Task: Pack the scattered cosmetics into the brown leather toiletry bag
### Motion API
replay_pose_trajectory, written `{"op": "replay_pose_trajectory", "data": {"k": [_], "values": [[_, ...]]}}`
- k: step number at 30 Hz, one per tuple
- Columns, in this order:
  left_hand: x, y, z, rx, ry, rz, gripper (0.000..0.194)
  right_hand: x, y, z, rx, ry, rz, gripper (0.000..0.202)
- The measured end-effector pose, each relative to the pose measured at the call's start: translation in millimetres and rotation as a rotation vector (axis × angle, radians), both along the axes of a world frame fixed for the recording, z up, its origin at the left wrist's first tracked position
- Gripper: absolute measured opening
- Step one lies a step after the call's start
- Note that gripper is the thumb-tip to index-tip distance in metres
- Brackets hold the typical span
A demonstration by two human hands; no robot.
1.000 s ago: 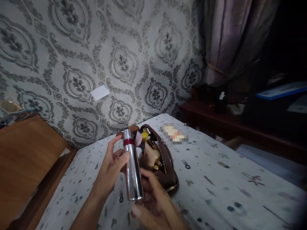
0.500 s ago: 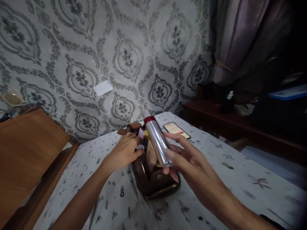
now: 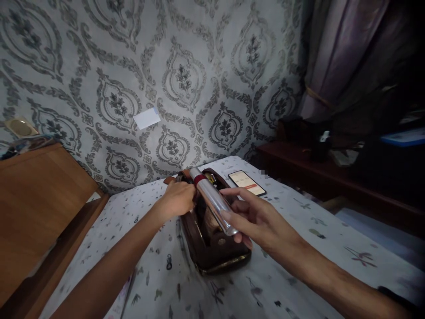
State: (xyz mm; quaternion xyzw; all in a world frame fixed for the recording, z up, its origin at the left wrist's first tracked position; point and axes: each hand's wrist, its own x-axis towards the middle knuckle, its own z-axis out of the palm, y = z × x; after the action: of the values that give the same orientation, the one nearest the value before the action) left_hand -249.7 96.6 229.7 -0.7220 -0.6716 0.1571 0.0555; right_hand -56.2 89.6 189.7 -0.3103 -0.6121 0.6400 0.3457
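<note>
A brown zippered bag (image 3: 225,256) lies open on the bed, with a crumpled beige item (image 3: 210,222) and a small yellow item (image 3: 213,178) inside. My right hand (image 3: 250,217) grips a silver cylindrical bottle (image 3: 214,201) with a red band, held tilted over the bag's opening. The bottle's narrower end points away from me. At the bag's left edge, my left hand (image 3: 179,198) is curled closed with its fingertips down in the opening. Whatever those fingers hold is hidden.
A lit phone (image 3: 247,183) lies on the patterned bedsheet (image 3: 285,257) right of the bag. Patterned wallpaper with a white card (image 3: 146,118) rises behind. Wooden furniture (image 3: 43,190) stands at left, and a dark red shelf (image 3: 282,155) runs along the right.
The bottle has tipped lower over the bag in my right hand. My left hand's fingers have curled further into the bag, and the pink piece near them is out of sight. The view shifted slightly.
</note>
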Motion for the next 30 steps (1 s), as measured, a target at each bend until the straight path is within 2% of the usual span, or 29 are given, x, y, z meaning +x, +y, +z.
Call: {"op": "replay_pose_trajectory", "data": {"k": [6,12,15,22,27,30], "values": [[-7,-5,-0.2,0.027,-0.049,-0.014,0.02,-3,0,-7.3,0.093,-0.129,-0.004,0.054],[-20,-11,-9.2,0.161,-0.21,-0.008,0.016,-6,-8,2.5,0.474,-0.337,-0.107,0.027],[-27,-10,-15.7,0.206,-0.274,-0.032,0.014,-10,-14,6.0,0.604,-0.441,-0.116,0.02],[-30,-15,-16.4,0.312,-0.429,-0.04,0.012,-27,-21,-13.2,1.015,-0.642,-0.14,0.04],[-30,-19,-20.5,0.343,-0.484,0.0,0.01,-38,-25,-14.6,1.139,-0.788,-0.103,0.026],[-31,-20,-22.6,0.348,-0.524,-0.018,0.007,-37,-24,-17.4,1.164,-0.772,-0.095,0.024]]}}
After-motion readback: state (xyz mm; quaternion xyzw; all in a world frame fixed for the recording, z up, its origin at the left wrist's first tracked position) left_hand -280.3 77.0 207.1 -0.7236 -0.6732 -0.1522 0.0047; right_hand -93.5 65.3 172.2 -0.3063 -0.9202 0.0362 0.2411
